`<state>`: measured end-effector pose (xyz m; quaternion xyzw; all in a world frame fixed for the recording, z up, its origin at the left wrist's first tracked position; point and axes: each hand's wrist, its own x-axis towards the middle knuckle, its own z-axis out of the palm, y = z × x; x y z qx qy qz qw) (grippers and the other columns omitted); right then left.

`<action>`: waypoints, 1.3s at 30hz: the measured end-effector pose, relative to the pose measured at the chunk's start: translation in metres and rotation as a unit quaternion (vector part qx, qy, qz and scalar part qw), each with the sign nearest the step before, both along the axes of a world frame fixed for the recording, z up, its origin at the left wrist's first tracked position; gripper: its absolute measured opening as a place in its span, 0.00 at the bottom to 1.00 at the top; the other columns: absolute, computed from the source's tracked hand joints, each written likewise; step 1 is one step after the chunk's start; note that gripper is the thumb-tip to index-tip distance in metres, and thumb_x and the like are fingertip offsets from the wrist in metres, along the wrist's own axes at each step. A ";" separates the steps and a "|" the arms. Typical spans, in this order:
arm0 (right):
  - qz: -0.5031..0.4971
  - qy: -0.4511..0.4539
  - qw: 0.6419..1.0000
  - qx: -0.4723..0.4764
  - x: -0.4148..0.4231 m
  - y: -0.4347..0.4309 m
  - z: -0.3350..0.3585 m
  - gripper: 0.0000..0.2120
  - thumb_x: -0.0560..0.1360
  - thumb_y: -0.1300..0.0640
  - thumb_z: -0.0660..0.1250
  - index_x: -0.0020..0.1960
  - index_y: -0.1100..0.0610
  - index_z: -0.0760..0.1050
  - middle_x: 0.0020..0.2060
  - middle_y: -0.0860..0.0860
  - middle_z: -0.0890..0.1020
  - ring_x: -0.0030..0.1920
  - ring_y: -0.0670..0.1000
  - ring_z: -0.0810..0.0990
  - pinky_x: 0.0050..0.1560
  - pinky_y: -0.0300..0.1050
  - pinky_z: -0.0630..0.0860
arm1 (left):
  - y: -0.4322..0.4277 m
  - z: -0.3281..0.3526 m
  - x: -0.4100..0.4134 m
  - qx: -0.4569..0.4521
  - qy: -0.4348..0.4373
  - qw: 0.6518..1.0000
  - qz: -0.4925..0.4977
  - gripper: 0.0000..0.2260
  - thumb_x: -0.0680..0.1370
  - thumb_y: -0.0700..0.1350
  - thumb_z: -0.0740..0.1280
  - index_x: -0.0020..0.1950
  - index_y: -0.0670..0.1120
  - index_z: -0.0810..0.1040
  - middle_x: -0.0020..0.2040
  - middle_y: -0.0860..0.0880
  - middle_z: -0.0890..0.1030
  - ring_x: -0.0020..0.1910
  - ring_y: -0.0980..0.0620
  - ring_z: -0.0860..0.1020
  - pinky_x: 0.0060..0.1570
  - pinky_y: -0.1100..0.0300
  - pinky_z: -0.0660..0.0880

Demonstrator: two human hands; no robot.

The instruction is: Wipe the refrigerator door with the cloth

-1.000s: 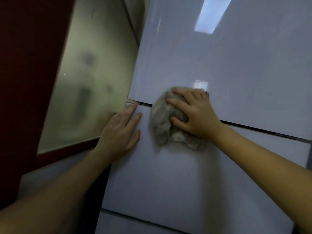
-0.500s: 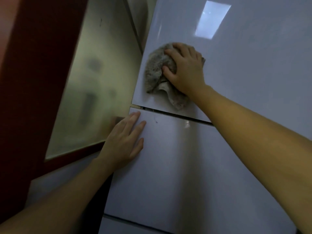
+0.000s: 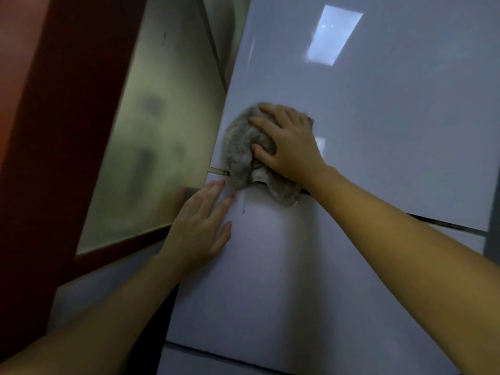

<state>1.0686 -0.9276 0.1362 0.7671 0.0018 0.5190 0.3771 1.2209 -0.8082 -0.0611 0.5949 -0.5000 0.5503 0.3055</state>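
Head view, mid-wipe. The right hand (image 3: 289,147) presses the grey cloth (image 3: 240,147) against the refrigerator door (image 3: 378,131) near its lower-left corner. Fingers bend over the bunch and the thumb hooks into it, I judge so the wad doesn't slip while rubbing. The cloth's loose tail hangs over the seam (image 3: 446,224) at 6 o'clock. The left hand (image 3: 200,226), at 7 o'clock from the cloth, lies flat with straight fingers on the lower panel (image 3: 270,280), holding nothing; likely bracing. Frosted glass (image 3: 151,131) lies at 9 o'clock.
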 end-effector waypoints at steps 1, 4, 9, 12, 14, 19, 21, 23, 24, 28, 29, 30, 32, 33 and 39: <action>0.001 -0.008 1.000 0.001 -0.005 -0.003 -0.001 0.27 0.75 0.40 0.65 0.71 0.50 0.75 0.72 0.53 0.74 0.69 0.59 0.73 0.69 0.58 0.67 | 0.000 0.000 0.000 -0.001 -0.003 1.000 0.001 0.24 0.81 0.52 0.58 0.72 0.39 0.74 0.76 0.36 0.69 0.75 0.38 0.69 0.73 0.48 0.64; 0.023 -0.110 0.990 0.084 -0.021 -0.012 -0.004 0.26 0.75 0.41 0.66 0.71 0.49 0.75 0.72 0.52 0.74 0.70 0.57 0.72 0.70 0.56 0.66 | 0.001 0.001 -0.001 -0.001 -0.004 1.000 0.004 0.24 0.81 0.52 0.58 0.71 0.39 0.75 0.75 0.35 0.70 0.74 0.36 0.70 0.72 0.47 0.66; -0.005 -0.058 0.998 0.038 -0.051 -0.025 -0.044 0.28 0.74 0.38 0.67 0.71 0.49 0.75 0.73 0.53 0.73 0.71 0.58 0.71 0.69 0.55 0.64 | 0.003 0.001 -0.004 0.009 -0.011 1.000 0.007 0.24 0.81 0.52 0.58 0.71 0.39 0.74 0.75 0.34 0.69 0.74 0.36 0.70 0.72 0.47 0.64; -0.005 -0.066 0.998 0.009 -0.066 -0.036 -0.060 0.25 0.75 0.40 0.68 0.68 0.51 0.77 0.73 0.56 0.73 0.70 0.59 0.71 0.69 0.57 0.65 | 0.006 0.002 -0.004 0.021 -0.015 1.000 0.016 0.24 0.81 0.52 0.58 0.71 0.39 0.74 0.75 0.34 0.69 0.73 0.35 0.70 0.73 0.48 0.62; 0.008 -0.098 0.995 -0.003 -0.069 -0.041 -0.063 0.22 0.76 0.43 0.69 0.66 0.52 0.79 0.73 0.57 0.73 0.70 0.60 0.72 0.69 0.58 0.65 | 0.006 0.002 -0.004 0.026 -0.013 0.999 0.020 0.25 0.81 0.52 0.58 0.71 0.39 0.74 0.76 0.34 0.69 0.74 0.35 0.70 0.73 0.48 0.61; 0.072 -0.061 0.994 -0.054 -0.062 -0.039 -0.064 0.14 0.77 0.58 0.69 0.63 0.53 0.82 0.67 0.57 0.78 0.66 0.62 0.75 0.66 0.60 0.71 | 0.006 0.002 -0.003 0.029 -0.013 0.999 0.024 0.25 0.81 0.52 0.58 0.72 0.39 0.74 0.76 0.34 0.69 0.74 0.36 0.70 0.74 0.49 0.60; 0.077 -0.045 0.993 -0.071 -0.059 -0.042 -0.065 0.12 0.76 0.62 0.69 0.57 0.52 0.84 0.62 0.55 0.82 0.65 0.61 0.77 0.64 0.60 0.72 | 0.006 0.002 -0.003 0.030 -0.011 0.999 0.025 0.25 0.81 0.52 0.58 0.72 0.39 0.74 0.76 0.35 0.68 0.74 0.36 0.70 0.74 0.48 0.61; 0.081 -0.041 0.994 -0.066 -0.059 -0.044 -0.065 0.09 0.76 0.61 0.70 0.53 0.52 0.85 0.59 0.53 0.83 0.65 0.60 0.77 0.63 0.60 0.72 | 0.007 0.002 -0.003 0.031 -0.010 0.999 0.026 0.25 0.81 0.52 0.58 0.72 0.40 0.74 0.76 0.35 0.68 0.74 0.36 0.70 0.73 0.48 0.62; 0.081 -0.042 0.994 -0.055 -0.059 -0.045 -0.066 0.07 0.77 0.58 0.70 0.52 0.53 0.85 0.59 0.53 0.83 0.66 0.60 0.76 0.64 0.60 0.72 | 0.007 0.002 -0.003 0.031 -0.011 0.999 0.027 0.25 0.81 0.52 0.58 0.72 0.40 0.74 0.76 0.35 0.69 0.74 0.36 0.70 0.73 0.48 0.62; 0.057 -0.024 0.998 -0.017 -0.065 -0.044 -0.070 0.19 0.73 0.40 0.72 0.56 0.52 0.84 0.62 0.52 0.81 0.70 0.58 0.73 0.68 0.60 0.69 | 0.007 0.002 -0.003 0.029 -0.016 0.999 0.028 0.24 0.81 0.52 0.58 0.72 0.40 0.74 0.76 0.35 0.68 0.74 0.37 0.70 0.73 0.48 0.62; 0.051 -0.024 0.998 -0.019 -0.066 -0.044 -0.069 0.21 0.72 0.39 0.73 0.57 0.52 0.84 0.63 0.53 0.81 0.70 0.58 0.73 0.68 0.60 0.69 | 0.006 0.002 -0.003 0.029 -0.016 0.999 0.028 0.24 0.81 0.52 0.58 0.72 0.40 0.74 0.76 0.35 0.68 0.74 0.36 0.70 0.73 0.48 0.62; 0.048 -0.031 0.998 -0.022 -0.067 -0.045 -0.067 0.20 0.72 0.39 0.73 0.57 0.52 0.84 0.63 0.53 0.81 0.70 0.58 0.74 0.68 0.60 0.70 | 0.005 0.002 -0.002 0.029 -0.016 0.999 0.027 0.24 0.81 0.52 0.58 0.72 0.40 0.74 0.76 0.35 0.68 0.74 0.36 0.70 0.73 0.48 0.63; 0.045 -0.069 0.997 -0.013 -0.070 -0.049 -0.063 0.18 0.72 0.43 0.74 0.56 0.52 0.84 0.62 0.53 0.81 0.69 0.58 0.74 0.66 0.59 0.70 | 0.003 0.002 -0.001 0.031 -0.010 0.999 0.022 0.25 0.81 0.53 0.58 0.72 0.40 0.74 0.77 0.35 0.68 0.75 0.36 0.69 0.73 0.46 0.64; 0.046 -0.091 0.995 -0.001 -0.071 -0.050 -0.061 0.17 0.72 0.44 0.74 0.56 0.52 0.84 0.62 0.53 0.81 0.69 0.58 0.74 0.66 0.59 0.70 | 0.002 0.001 -0.002 0.031 -0.007 0.999 0.020 0.25 0.81 0.53 0.58 0.73 0.40 0.74 0.77 0.36 0.67 0.75 0.37 0.69 0.72 0.46 0.65; 0.057 -0.082 0.995 -0.007 -0.078 -0.056 -0.074 0.12 0.73 0.48 0.74 0.54 0.52 0.84 0.60 0.52 0.82 0.68 0.58 0.75 0.66 0.58 0.70 | 0.000 0.001 -0.001 0.023 -0.008 1.000 0.010 0.25 0.81 0.53 0.57 0.72 0.39 0.74 0.76 0.35 0.68 0.74 0.36 0.69 0.71 0.44 0.65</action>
